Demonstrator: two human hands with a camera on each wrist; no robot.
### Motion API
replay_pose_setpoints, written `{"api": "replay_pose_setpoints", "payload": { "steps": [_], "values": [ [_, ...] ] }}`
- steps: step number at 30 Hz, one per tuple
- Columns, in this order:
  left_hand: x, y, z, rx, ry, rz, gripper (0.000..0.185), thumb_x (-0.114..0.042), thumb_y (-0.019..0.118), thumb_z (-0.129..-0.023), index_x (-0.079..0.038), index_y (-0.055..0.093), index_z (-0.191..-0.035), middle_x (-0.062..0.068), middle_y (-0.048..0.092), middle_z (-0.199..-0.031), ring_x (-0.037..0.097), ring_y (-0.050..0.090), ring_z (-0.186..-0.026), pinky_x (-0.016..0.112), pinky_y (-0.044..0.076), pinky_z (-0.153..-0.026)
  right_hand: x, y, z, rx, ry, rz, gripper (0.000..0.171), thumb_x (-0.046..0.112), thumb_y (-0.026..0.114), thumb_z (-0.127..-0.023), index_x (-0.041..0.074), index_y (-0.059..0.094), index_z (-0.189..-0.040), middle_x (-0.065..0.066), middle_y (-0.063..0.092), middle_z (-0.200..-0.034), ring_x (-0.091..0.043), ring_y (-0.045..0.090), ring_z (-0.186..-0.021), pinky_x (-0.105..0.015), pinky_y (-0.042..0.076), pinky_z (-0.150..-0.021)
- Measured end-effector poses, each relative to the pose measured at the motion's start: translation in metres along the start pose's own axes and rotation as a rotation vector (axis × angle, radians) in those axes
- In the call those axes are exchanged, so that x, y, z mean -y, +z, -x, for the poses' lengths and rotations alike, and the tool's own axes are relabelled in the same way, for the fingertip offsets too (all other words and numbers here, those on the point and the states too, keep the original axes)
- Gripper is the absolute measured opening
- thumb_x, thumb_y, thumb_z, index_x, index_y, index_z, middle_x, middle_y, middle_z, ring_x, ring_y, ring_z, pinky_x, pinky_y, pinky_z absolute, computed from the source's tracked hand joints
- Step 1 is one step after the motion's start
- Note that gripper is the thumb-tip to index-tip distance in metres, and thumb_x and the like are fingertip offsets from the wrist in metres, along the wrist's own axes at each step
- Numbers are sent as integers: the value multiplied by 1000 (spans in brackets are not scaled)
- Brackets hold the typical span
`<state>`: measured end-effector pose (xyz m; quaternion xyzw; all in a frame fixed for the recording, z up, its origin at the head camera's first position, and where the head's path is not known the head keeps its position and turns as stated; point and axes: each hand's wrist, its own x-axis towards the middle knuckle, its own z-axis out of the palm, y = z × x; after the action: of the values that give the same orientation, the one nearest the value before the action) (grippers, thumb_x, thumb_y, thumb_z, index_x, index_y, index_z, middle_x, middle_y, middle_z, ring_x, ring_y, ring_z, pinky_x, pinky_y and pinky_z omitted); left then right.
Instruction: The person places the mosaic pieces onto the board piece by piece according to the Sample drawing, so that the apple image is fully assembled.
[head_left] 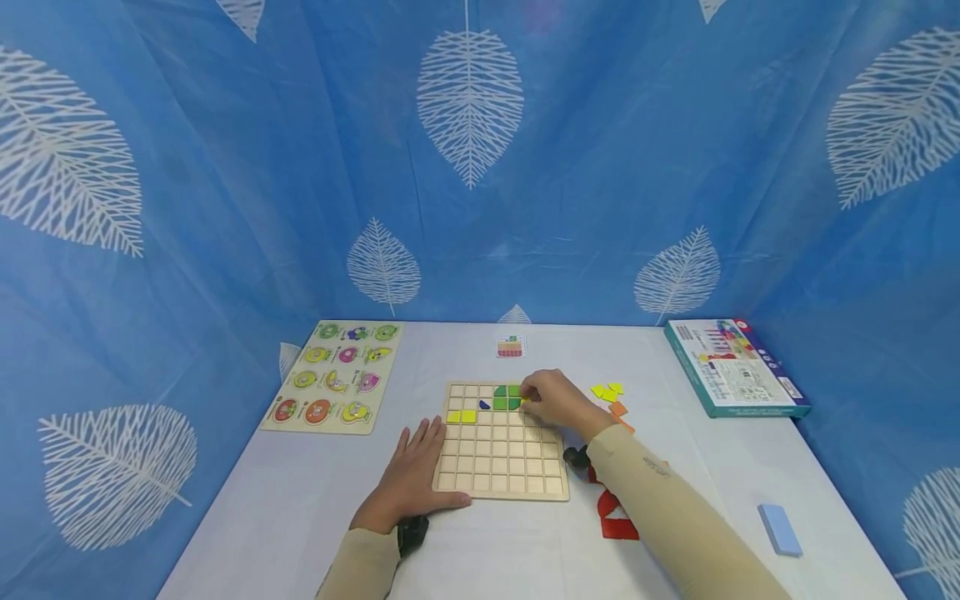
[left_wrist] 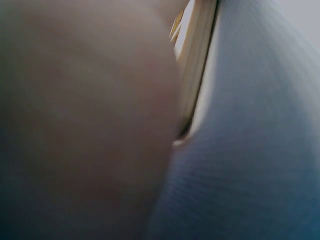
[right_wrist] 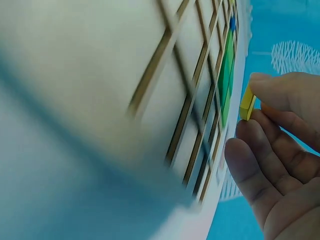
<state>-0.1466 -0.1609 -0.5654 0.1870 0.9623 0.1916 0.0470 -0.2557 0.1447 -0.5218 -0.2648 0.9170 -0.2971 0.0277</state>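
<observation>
A wooden grid board [head_left: 498, 462] lies on the white table in the head view. My left hand [head_left: 408, 483] rests at its lower left corner, fingers straight along the left side and thumb by the near edge. Over the board's far right part, my right hand [head_left: 553, 397] pinches a small yellow tile [right_wrist: 247, 102] between thumb and fingertips. Beside that hand, several green tiles [head_left: 501, 403] sit in the grid. A dark blue piece [head_left: 484, 406] and two yellow tiles [head_left: 468, 416] lie farther left. The left wrist view is mostly filled by a blurred hand.
Loose yellow tiles [head_left: 609, 392], orange tiles [head_left: 618, 409] and red pieces [head_left: 619, 528] lie right of the board, partly behind the right arm. Beyond it is a small picture card [head_left: 511, 347]. A fruit puzzle [head_left: 330, 379], a box [head_left: 735, 367] and a light-blue block [head_left: 780, 530] lie farther out.
</observation>
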Motion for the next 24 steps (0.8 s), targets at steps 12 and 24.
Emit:
{"api": "replay_pose_setpoints", "payload": {
  "steps": [12,24],
  "values": [
    [2,1,-2,13,-2,-31,135,-86,72,-73,1,26,-165,18,24,-171,36,15,-158,58,7,-125,35,27,-15,43,-45,-64,15,9,83,-93,4,79,-107,2,72,-95,-9,64,-83,-34,58,-78],
    [5,5,-3,7,-1,-12,135,-86,72,-72,1,26,-165,16,22,-172,36,15,-158,58,6,-125,55,51,-27,59,7,45,10,11,83,-93,9,80,-102,6,71,-91,-7,62,-81,-29,57,-78]
  ]
}}
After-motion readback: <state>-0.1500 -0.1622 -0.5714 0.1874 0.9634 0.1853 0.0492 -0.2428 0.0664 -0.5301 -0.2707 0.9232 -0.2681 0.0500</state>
